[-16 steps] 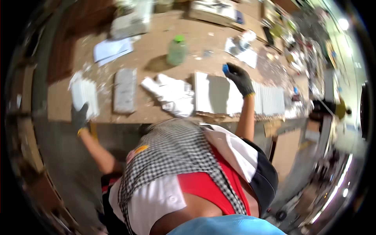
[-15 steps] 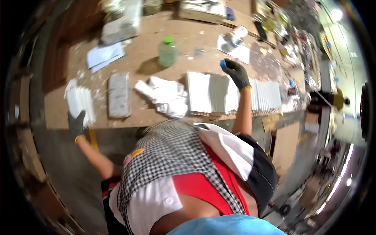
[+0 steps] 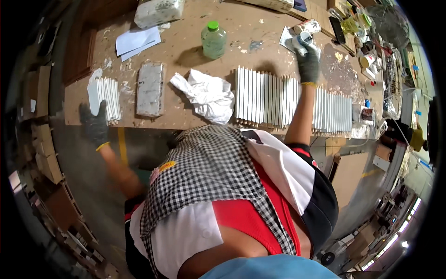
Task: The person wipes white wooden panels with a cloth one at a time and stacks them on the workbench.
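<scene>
My left hand (image 3: 94, 124), in a dark grey glove, is at the near left table edge. Its thumb and fingers are apart at the near end of a small row of white strips (image 3: 106, 95). My right hand (image 3: 308, 63), gloved alike, reaches to a small whitish cup (image 3: 305, 37) at the back right. Its fingers are bent at the cup, and what they hold is hidden. Under my right forearm runs a long row of white strips (image 3: 267, 97) standing side by side. A crumpled white cloth (image 3: 211, 97) lies left of that row.
A white-smeared block (image 3: 150, 89) lies left of the cloth. Behind stands a clear bottle (image 3: 213, 43) with a green cap. Paper sheets (image 3: 137, 42) lie at the back left. A printed can (image 3: 310, 26) is beside the cup; jars and clutter (image 3: 360, 23) fill the far right.
My right hand has moved farther away and right, to the cup; the small blue piece it pinched no longer shows. My left hand has opened slightly beside the strips. The view has shifted.
</scene>
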The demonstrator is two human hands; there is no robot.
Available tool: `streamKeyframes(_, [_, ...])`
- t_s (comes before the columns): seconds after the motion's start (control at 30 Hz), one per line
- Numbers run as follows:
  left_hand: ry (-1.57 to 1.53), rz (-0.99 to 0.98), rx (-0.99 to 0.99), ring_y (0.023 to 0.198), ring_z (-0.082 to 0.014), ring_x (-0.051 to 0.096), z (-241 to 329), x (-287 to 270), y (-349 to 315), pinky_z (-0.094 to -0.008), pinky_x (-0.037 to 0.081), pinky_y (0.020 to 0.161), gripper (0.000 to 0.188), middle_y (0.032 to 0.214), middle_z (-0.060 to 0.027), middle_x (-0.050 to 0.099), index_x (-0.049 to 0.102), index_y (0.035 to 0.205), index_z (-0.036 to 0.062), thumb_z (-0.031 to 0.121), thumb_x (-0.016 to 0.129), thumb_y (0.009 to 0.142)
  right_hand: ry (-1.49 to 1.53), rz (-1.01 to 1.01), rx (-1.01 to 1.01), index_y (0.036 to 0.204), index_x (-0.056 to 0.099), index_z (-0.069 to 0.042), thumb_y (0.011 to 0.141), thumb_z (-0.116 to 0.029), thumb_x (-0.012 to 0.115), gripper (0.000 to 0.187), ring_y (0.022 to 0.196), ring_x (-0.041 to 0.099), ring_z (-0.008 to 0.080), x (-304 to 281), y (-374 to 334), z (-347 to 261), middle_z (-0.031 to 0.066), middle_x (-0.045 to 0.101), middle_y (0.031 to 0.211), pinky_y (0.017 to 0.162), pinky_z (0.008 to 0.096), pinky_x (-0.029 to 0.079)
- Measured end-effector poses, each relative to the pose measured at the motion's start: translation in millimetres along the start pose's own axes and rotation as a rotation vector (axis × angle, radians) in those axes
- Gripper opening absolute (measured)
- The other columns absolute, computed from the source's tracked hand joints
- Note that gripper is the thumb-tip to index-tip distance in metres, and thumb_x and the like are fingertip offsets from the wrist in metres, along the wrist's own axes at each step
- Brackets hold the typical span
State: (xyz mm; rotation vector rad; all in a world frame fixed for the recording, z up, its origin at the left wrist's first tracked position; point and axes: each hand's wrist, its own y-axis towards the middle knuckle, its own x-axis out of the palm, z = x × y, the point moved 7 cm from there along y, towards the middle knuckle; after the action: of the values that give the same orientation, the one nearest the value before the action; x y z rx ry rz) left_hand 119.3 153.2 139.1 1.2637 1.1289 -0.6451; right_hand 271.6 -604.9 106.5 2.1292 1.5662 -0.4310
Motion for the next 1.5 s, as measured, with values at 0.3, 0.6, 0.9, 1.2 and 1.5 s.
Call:
streamKeyframes(0.3, [-1.042,-0.419,0.544,0.13,-0.031,0.052,327.9,-13.5,-52.4,-0.041,0.04,0.112,0.051,0.137,-0.0176,0.058,0.061,0.131,0.0036,0.033,0.074,0.092,-0.619,-0.818,-0.389,0.12,0.068,-0.013,0.082,-0.031,0.072,0.043,0.114,0.061,0.0371,249.5,-228.7,-121.7,0.018,0.065,0.12,0.09,0.0514,0.053])
streamKeyframes(0.6, [-0.821,-1.222,0.506,0.126,-0.0381,0.055,427.0,26.1,-140.0,-0.0426,0.043,0.108,0.073,0.136,-0.0284,0.056,0.054,0.135,-0.0053,0.056,0.058,0.096,-0.206,-1.004,-0.205,0.141,0.058,-0.023,0.085,-0.022,0.076,0.059,0.101,0.067,0.0318,114.8,-269.7,-158.2,0.0141,0.069,0.121,0.094,0.04,0.054])
streamKeyframes(0.9, [-1.058,-1.309,0.233,0.106,-0.0302,0.067,399.3,76.2,-154.5,-0.0364,0.054,0.088,0.056,0.121,-0.0218,0.068,0.067,0.117,-0.0021,0.04,0.079,0.082,0.201,-0.637,0.265,0.13,0.064,-0.003,0.081,-0.017,0.085,0.055,0.104,0.066,0.0192,24.6,-291.5,-103.4,0.0109,0.072,0.113,0.095,0.0346,0.053])
streamKeyframes(1.2, [-2.285,-1.427,-0.792,0.106,-0.0323,0.066,284.0,51.0,-142.4,-0.042,0.058,0.091,0.043,0.113,-0.0194,0.068,0.055,0.134,0.0035,0.018,0.066,0.095,0.896,-0.314,0.48,0.134,0.054,0.004,0.089,-0.004,0.071,0.049,0.102,0.067,0.0178,29.8,-249.9,-57.1,0.0138,0.067,0.118,0.085,0.0291,0.057])
streamKeyframes(1.5, [-1.562,-0.68,-0.25,0.104,-0.0251,0.066,140.4,64.5,-116.2,-0.0371,0.059,0.087,0.049,0.121,-0.0142,0.064,0.051,0.14,0.0006,-0.001,0.062,0.092,0.121,-0.523,-0.408,0.138,0.058,-0.014,0.088,-0.019,0.075,0.053,0.122,0.06,0.029,247.6,-210.0,-247.7,0.011,0.061,0.137,0.104,0.0418,0.048])
